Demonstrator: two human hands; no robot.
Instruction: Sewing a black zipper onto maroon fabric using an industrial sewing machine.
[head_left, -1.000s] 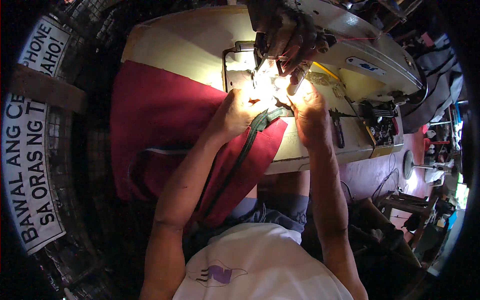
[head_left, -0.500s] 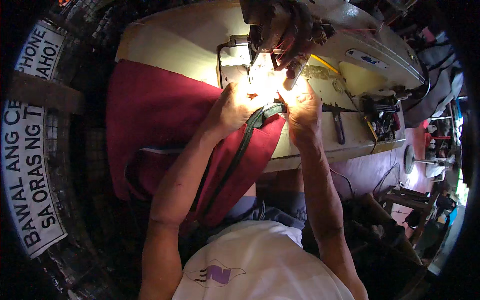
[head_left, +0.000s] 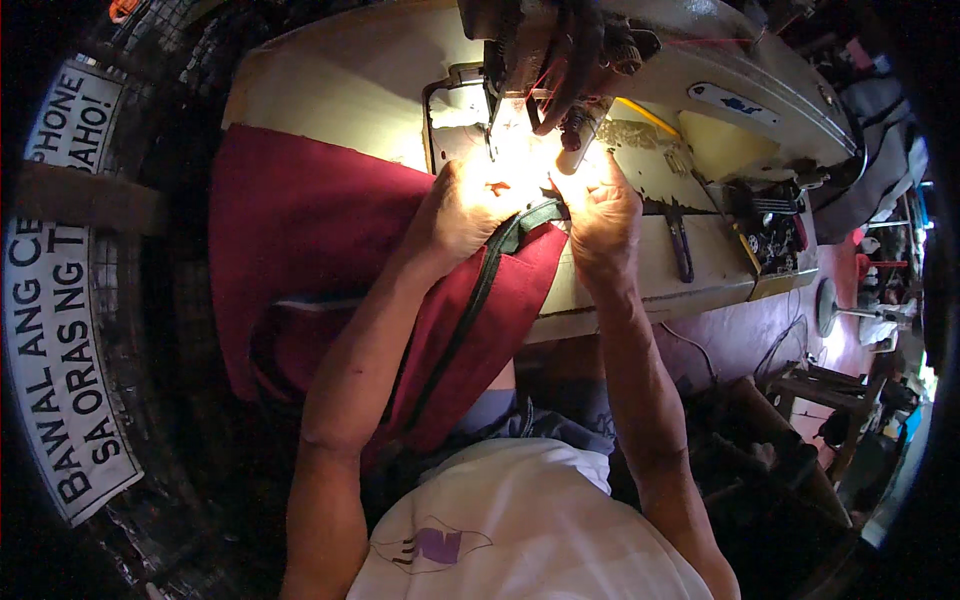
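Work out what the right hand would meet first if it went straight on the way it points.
The right hand would probably meet the underside of the sewing machine head, beyond its fingertips in the picture; glare there hides the depth, so contact is uncertain.

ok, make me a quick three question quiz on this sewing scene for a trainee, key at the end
1. True or false: the maroon fabric spreads out to the left of the right hand.
2. What colour is the thread running along the arm of the sewing machine? a) white b) red c) green
3. Fill in the missing word: the dark-handled tool lies on the table to the ____ of the right hand.

Key: 1. True. 2. b) red. 3. Right.
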